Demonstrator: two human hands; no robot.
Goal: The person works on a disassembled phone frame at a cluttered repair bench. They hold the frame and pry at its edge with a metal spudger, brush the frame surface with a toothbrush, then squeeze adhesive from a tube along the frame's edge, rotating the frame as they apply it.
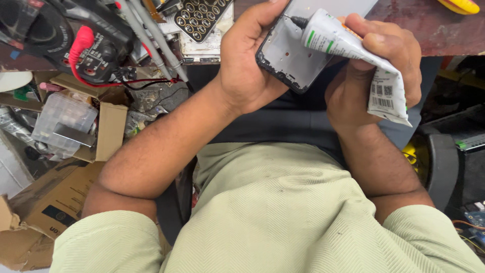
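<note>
Because the black nozzle of the glue tube (353, 50) has to meet the inner edge of the phone frame (290, 50), the frame is held tilted and face-up in front of the body, above the lap and just short of the bench (429, 25) edge. The frame is cradled in the left hand (247, 60), with the thumb laid along its upper side and the remaining fingers wrapped beneath it, so that its open inside is left exposed to the nozzle. The fingers of that hand are closed firmly around the frame. The white tube is gripped in the right hand (374, 65), its fingers (389, 40) curled tight over the crumpled body of the tube and the thumb pressed in from below, as is needed for squeezing; the flattened tail of the tube is left hanging past the wrist. The nozzle tip is seen touching the frame near its top corner. Whether any glue has been laid down cannot be told. To the left, a multimeter with a red lead (86, 45), a clear plastic box (63, 119) and cardboard boxes (55, 202) are seen, well apart from both hands.
</note>
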